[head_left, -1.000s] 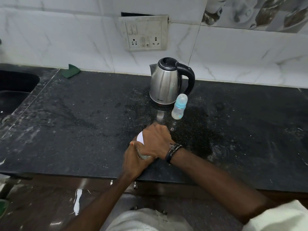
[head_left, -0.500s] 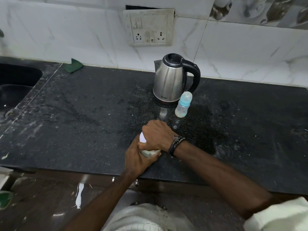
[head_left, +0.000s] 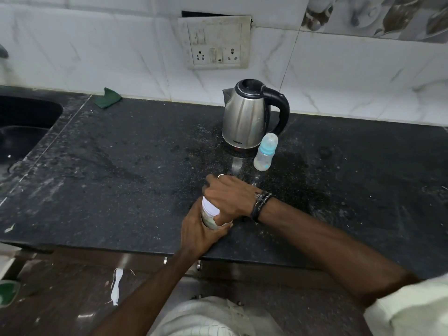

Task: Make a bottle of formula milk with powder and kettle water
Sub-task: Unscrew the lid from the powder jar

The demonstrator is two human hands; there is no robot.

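Note:
A small jar [head_left: 209, 218] with a white lid [head_left: 210, 206] stands near the front edge of the black counter [head_left: 121, 166]. My left hand [head_left: 198, 232] grips the jar's body from below. My right hand [head_left: 229, 197] is curled over the lid from above. Behind them stands a steel kettle [head_left: 244, 120] with a black handle. A baby bottle [head_left: 265, 152] with a blue collar and clear cap stands upright just right of the kettle's base. The jar's contents are mostly hidden by my hands.
A dark sink [head_left: 21, 127] lies at the far left. A green cloth [head_left: 108, 98] sits by the wall. A socket panel [head_left: 215, 42] is on the tiled wall above the kettle. The counter's front edge runs just below my hands.
The view has shifted slightly. My right hand has turned on the lid, showing more of its white top; both hands stay on the jar.

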